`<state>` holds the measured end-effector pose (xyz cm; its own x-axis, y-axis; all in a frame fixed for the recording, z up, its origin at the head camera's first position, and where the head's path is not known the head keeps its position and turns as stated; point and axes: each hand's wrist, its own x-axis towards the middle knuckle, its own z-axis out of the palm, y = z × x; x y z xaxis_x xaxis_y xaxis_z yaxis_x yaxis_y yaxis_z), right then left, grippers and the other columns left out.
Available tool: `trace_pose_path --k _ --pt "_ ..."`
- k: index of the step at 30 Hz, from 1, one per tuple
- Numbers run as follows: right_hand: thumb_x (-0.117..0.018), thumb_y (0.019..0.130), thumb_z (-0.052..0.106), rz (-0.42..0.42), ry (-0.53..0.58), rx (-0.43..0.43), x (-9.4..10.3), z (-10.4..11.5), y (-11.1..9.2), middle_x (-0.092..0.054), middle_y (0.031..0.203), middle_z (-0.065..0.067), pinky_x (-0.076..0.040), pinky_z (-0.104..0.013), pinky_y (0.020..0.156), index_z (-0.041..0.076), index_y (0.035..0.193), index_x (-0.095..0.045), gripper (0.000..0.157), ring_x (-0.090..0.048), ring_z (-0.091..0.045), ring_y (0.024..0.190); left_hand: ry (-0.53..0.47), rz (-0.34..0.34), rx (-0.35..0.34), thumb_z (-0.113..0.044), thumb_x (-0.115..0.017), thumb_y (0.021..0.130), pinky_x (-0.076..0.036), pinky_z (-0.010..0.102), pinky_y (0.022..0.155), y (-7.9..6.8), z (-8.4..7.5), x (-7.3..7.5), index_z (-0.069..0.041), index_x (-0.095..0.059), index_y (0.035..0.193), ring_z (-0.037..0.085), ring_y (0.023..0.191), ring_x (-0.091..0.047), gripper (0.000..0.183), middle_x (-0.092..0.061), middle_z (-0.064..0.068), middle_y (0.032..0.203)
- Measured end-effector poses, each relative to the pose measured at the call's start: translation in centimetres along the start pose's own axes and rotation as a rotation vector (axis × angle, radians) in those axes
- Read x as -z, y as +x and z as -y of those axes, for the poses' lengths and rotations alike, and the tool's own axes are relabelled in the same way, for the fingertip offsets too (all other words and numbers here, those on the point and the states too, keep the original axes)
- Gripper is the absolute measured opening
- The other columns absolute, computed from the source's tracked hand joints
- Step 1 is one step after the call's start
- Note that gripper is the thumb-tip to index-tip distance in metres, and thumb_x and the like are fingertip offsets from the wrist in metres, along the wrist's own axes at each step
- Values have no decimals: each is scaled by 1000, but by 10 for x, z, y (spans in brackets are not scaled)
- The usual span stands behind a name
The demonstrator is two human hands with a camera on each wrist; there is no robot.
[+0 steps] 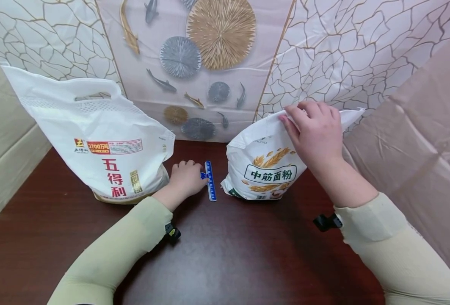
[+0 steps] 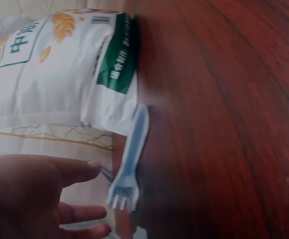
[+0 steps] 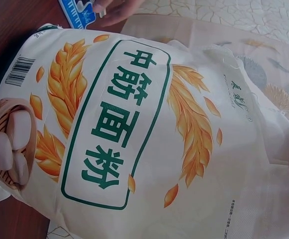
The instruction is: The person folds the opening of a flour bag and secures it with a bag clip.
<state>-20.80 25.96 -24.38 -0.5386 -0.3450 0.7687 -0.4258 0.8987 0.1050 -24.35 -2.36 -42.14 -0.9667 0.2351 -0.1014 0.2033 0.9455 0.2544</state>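
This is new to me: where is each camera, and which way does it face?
Head: on the head, facing forward and down at the Wudeli bag, all-purpose flour bag and blue clip; left hand, right hand and sleeves show.
Left wrist: worn there, facing the blue clip and flour bag; left hand shows.
Right wrist: worn there, facing the flour bag; both hands partly show.
The wrist views share flour bag and clip.

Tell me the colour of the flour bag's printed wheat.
The printed wheat is golden orange, clearest in the right wrist view.
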Motion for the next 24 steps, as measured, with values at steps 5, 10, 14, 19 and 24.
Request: trace_pose_path --k 5,10,14,19,24 --pt "-60 100 32 -1 -1 -2 1 0 -1 -65 106 -19 -40 -58 87 9 114 -72 30 -57 -42 99 63 52 -27 -49 -62 93 -30 57 105 2 1 -5 -8 -59 135 40 124 -43 59 -54 16 132" --pt "-59 100 33 -4 -1 -3 1 -1 0 -65 107 -19 -40 -57 87 8 114 -72 31 -57 -42 100 57 41 -36 -48 -62 94 -27 57 108 3 1 -7 -9 -59 134 40 127 -42 56 -54 15 133" --pt "-60 100 32 -3 5 -11 2 0 -1 -66 108 -19 -40 -57 87 9 115 -72 30 -58 -42 101 25 24 -41 -47 -63 93 -26 56 108 3 -1 -5 -9 -58 135 38 127 -44 57 -57 14 132" --pt "-61 99 31 0 5 -17 3 0 -1 -66 107 -19 -40 -57 87 10 116 -72 29 -58 -42 101 14 16 -44 -48 -64 93 -27 53 106 3 -5 -2 -10 -56 136 35 120 -51 59 -64 11 126" --pt "-59 100 33 8 -6 -15 2 -1 -2 -66 108 -18 -40 -56 85 9 115 -72 31 -58 -42 100 1 21 -42 -47 -65 93 -28 53 103 3 -7 0 -11 -58 134 33 114 -56 56 -68 8 119"
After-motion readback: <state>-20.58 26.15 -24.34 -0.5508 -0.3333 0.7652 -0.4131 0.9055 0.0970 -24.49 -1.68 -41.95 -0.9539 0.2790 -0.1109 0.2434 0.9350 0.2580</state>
